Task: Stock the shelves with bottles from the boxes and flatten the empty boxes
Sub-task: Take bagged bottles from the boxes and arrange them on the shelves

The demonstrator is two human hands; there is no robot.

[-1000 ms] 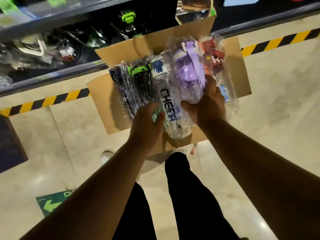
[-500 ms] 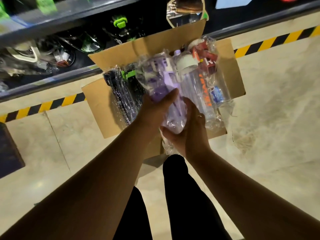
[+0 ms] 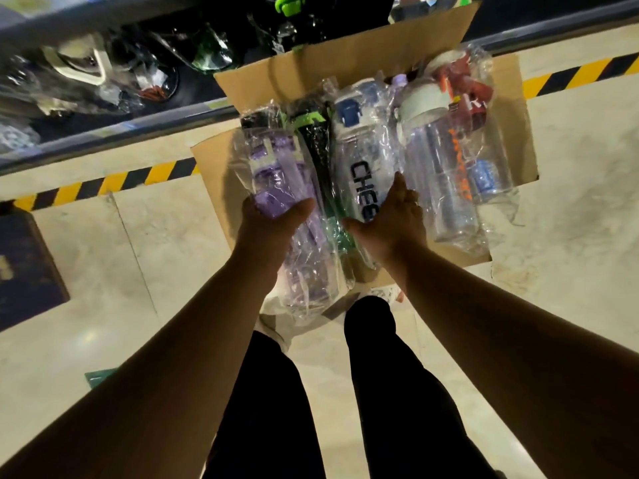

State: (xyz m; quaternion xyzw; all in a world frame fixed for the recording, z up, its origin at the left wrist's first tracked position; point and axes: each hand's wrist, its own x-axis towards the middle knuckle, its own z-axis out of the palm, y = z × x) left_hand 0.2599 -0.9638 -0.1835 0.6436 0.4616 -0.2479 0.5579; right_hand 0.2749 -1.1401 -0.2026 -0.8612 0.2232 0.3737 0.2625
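Observation:
An open cardboard box (image 3: 345,60) stands on the floor under the shelf and holds several plastic-wrapped bottles. My left hand (image 3: 273,223) grips a purple bottle (image 3: 273,167) by its middle, lifted over the box's left side. My right hand (image 3: 390,219) holds a clear bottle with a blue cap and dark lettering (image 3: 359,146), thumb on its left, fingers along its right. Between them lies a black and green bottle (image 3: 314,140). Further right in the box lie a clear bottle with orange lettering (image 3: 446,160) and a red-capped bottle (image 3: 473,84).
A low dark shelf (image 3: 103,133) runs along the top with wrapped bottles (image 3: 214,53) on it. Yellow-black hazard tape (image 3: 103,184) marks the floor before it. A dark mat (image 3: 24,264) lies at the left. My legs (image 3: 373,375) stand just behind the box.
The purple bottle has moved from the middle to the box's left side, now held by my left hand alone. My right hand let go of it and shifted onto the blue-capped clear bottle.

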